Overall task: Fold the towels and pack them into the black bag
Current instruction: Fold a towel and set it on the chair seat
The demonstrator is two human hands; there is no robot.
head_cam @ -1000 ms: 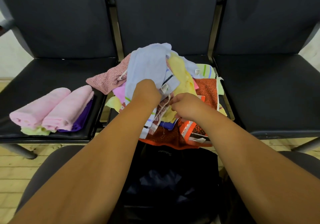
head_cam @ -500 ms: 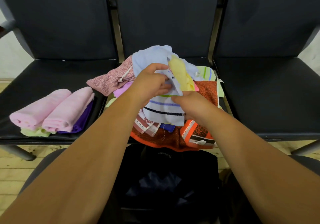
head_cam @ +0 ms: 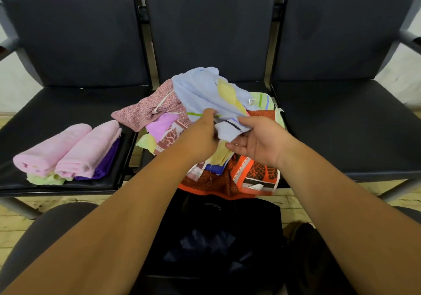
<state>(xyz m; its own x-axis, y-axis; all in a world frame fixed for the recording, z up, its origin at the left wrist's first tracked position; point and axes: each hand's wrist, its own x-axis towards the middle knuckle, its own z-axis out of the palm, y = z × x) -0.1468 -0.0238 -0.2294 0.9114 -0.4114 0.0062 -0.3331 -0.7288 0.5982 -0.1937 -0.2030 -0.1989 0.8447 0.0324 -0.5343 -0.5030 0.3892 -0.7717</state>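
Left grip (head_cam: 200, 132) and right grip (head_cam: 257, 142) each pinched the near edge of the blue towel (head_cam: 198, 89), atop the pile (head_cam: 227, 185) on the bench (head_cam: 341, 123), far of the black bag (head_cam: 216, 237). Risk: lifting could drag the tangled yellow towel (head_cam: 227, 91) along and spill the pile.

soft terry towels (head_cam: 205, 94), glossy leatherette seat (head_cam: 341, 123).
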